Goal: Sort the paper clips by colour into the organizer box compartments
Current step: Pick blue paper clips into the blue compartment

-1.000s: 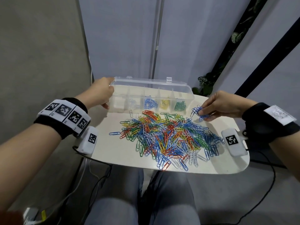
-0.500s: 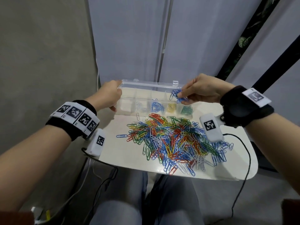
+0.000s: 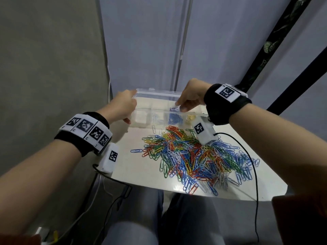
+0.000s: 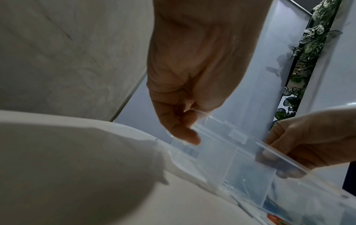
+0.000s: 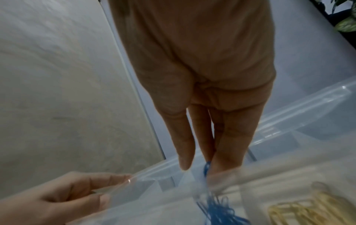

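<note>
A clear organizer box (image 3: 155, 110) stands at the back of the white table (image 3: 134, 167), its lid (image 3: 159, 91) raised. My left hand (image 3: 131, 110) pinches the lid's left edge; the left wrist view shows its fingertips (image 4: 189, 137) on the clear plastic. My right hand (image 3: 179, 106) pinches a few blue paper clips (image 3: 174, 109) just above the compartment of blue clips (image 3: 175, 119). In the right wrist view the held blue clips (image 5: 207, 166) hang between long fingers above the blue heap (image 5: 217, 211). A mixed pile of coloured clips (image 3: 191, 156) lies in front of the box.
Yellow clips (image 5: 308, 208) fill the compartment to the right of the blue one. One blue clip (image 3: 136, 150) lies apart, left of the pile. A black cable (image 3: 254, 170) crosses the table's right side. The table's front edge sits over my knees; a wall is close on the left.
My right hand has carried the blue clips from the table's right side up and leftward to above the blue compartment. My left hand has stayed on the lid.
</note>
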Demonstrator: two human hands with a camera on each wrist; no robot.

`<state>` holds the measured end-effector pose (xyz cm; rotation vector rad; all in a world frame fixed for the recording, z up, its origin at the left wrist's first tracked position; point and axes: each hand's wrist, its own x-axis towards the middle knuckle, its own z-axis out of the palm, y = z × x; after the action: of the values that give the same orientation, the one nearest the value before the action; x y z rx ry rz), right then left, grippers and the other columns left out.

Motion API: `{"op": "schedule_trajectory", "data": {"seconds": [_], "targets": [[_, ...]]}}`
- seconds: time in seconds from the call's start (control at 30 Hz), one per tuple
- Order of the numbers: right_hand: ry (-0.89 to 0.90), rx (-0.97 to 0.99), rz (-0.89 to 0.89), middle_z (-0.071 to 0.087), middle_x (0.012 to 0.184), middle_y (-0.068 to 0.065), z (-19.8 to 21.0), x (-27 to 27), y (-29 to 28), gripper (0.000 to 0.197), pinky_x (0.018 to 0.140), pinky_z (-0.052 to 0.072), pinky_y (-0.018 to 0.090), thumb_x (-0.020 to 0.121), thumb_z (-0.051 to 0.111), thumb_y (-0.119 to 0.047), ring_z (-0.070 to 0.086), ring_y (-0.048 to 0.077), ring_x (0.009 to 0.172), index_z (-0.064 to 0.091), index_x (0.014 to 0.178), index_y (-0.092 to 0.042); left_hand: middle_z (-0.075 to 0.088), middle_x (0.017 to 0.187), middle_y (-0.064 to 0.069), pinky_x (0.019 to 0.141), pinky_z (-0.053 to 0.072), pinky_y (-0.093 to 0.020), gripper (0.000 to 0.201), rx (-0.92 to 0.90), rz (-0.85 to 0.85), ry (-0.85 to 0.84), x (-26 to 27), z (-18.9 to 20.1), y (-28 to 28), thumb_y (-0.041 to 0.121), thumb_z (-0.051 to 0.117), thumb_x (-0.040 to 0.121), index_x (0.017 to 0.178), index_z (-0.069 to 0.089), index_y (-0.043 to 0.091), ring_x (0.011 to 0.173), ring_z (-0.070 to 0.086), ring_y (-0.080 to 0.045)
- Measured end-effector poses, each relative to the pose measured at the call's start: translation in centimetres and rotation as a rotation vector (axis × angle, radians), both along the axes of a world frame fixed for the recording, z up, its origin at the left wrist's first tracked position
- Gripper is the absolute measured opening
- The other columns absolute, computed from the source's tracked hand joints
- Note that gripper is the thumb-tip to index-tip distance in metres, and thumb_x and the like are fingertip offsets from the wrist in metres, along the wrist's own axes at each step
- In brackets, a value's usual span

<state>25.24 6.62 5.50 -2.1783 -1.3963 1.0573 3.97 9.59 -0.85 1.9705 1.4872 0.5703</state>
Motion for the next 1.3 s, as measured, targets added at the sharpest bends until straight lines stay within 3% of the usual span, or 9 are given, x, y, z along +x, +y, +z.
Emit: {"op": "schedule_trajectory", "data": {"seconds": [0.13, 0.27, 0.4, 0.53, 0.67, 0.93, 1.07, 1.2, 1.3], "targets": [[0.01, 0.083, 0.025, 0.069, 0.085, 0.027, 1.4, 0.9, -1.2, 0.029, 0.063, 0.06, 0.043, 0.079, 0.075, 0.0, 0.066, 0.029, 0.058, 0.061, 0.1, 0.014, 0.056, 0.107, -0.03, 0.042, 0.054, -0.028, 0.049, 0.018, -0.004, 0.025, 0.1, 0.0, -0.2, 0.007, 0.029, 0.1, 0.149, 0.034, 0.011, 0.048, 0.056, -0.023], [-0.06, 0.27, 0.058, 0.072, 0.084, 0.019, 1.8, 4.5, -3.9, 0.019, 0.064, 0.06, 0.035, 0.081, 0.074, -0.007, 0.068, 0.022, 0.066, 0.071, 0.094, 0.006, 0.059, 0.108, -0.025, 0.054, 0.058, -0.04, 0.044, 0.078, -0.041, 0.115, -0.2, 0.3, -0.1, 0.009, 0.033, 0.099, 0.142, 0.043, 0.007, 0.051, 0.059, -0.027], [-0.179, 0.329, 0.011, 0.071, 0.073, 0.01, 0.9, 9.5, -7.8, 0.014, 0.055, 0.053, 0.028, 0.08, 0.075, -0.008, 0.062, 0.015, 0.06, 0.073, 0.091, 0.001, 0.053, 0.113, -0.026, 0.084, 0.048, -0.046, 0.024, 0.281, 0.037, 0.353, 0.0, 1.2, -0.1, 0.027, 0.044, 0.1, 0.103, 0.053, 0.005, 0.099, 0.055, -0.041], [-0.363, 0.098, 0.057, 0.071, 0.086, 0.019, -1.2, 13.6, -11.4, 0.022, 0.06, 0.057, 0.035, 0.077, 0.078, -0.009, 0.061, 0.021, 0.066, 0.071, 0.098, -0.007, 0.048, 0.12, -0.021, 0.098, 0.038, -0.046, 0.045, 0.485, 0.018, 0.233, 2.4, 3.3, -1.2, 0.032, 0.052, 0.097, 0.134, 0.051, 0.008, 0.119, 0.04, -0.037], [-0.429, -0.132, 0.035, 0.07, 0.082, 0.019, -2.9, 15.6, -14.4, 0.022, 0.056, 0.059, 0.035, 0.076, 0.076, -0.003, 0.064, 0.023, 0.059, 0.065, 0.095, -0.004, 0.049, 0.105, -0.006, 0.088, 0.039, -0.037, 0.038, 0.537, -0.269, 0.07, 7.0, 4.4, -4.6, 0.031, 0.056, 0.095, 0.128, 0.058, 0.013, 0.107, 0.046, -0.024], [-0.445, -0.165, 0.08, 0.069, 0.078, 0.012, -4.3, 14.2, -16.7, 0.031, 0.066, 0.061, 0.038, 0.068, 0.082, -0.002, 0.065, 0.023, 0.06, 0.065, 0.094, -0.003, 0.059, 0.11, -0.003, 0.08, 0.035, -0.025, 0.038, 0.333, -0.765, 0.319, 15.2, 1.9, -8.2, 0.032, 0.064, 0.09, 0.125, 0.062, 0.018, 0.1, 0.054, -0.019], [-0.248, -0.056, 0.182, 0.072, 0.083, 0.018, -4.4, 12.0, -16.3, 0.028, 0.05, 0.055, 0.024, 0.074, 0.077, 0.003, 0.065, 0.015, 0.048, 0.065, 0.098, -0.003, 0.063, 0.113, -0.001, 0.082, 0.039, -0.023, 0.041, 0.252, -0.834, 0.361, 17.0, 1.2, -8.6, 0.032, 0.068, 0.088, 0.126, 0.061, 0.018, 0.094, 0.052, -0.012], [-0.047, 0.046, 0.173, 0.067, 0.09, 0.016, -3.5, 12.0, -16.4, 0.031, 0.055, 0.058, 0.027, 0.076, 0.074, 0.007, 0.066, 0.018, 0.056, 0.064, 0.103, -0.005, 0.063, 0.117, -0.001, 0.085, 0.04, -0.025, 0.044, 0.235, -0.854, 0.415, 17.9, 0.8, -8.6, 0.03, 0.069, 0.087, 0.128, 0.06, 0.019, 0.099, 0.052, -0.013], [-0.178, 0.123, 0.117, 0.064, 0.099, 0.013, -3.3, 14.2, -16.2, 0.037, 0.064, 0.059, 0.033, 0.074, 0.078, 0.0, 0.062, 0.021, 0.07, 0.066, 0.108, -0.008, 0.062, 0.121, -0.002, 0.084, 0.038, -0.024, 0.049, 0.231, -0.869, 0.421, 18.4, 0.7, -8.6, 0.033, 0.07, 0.087, 0.132, 0.057, 0.018, 0.101, 0.052, -0.014]]}}
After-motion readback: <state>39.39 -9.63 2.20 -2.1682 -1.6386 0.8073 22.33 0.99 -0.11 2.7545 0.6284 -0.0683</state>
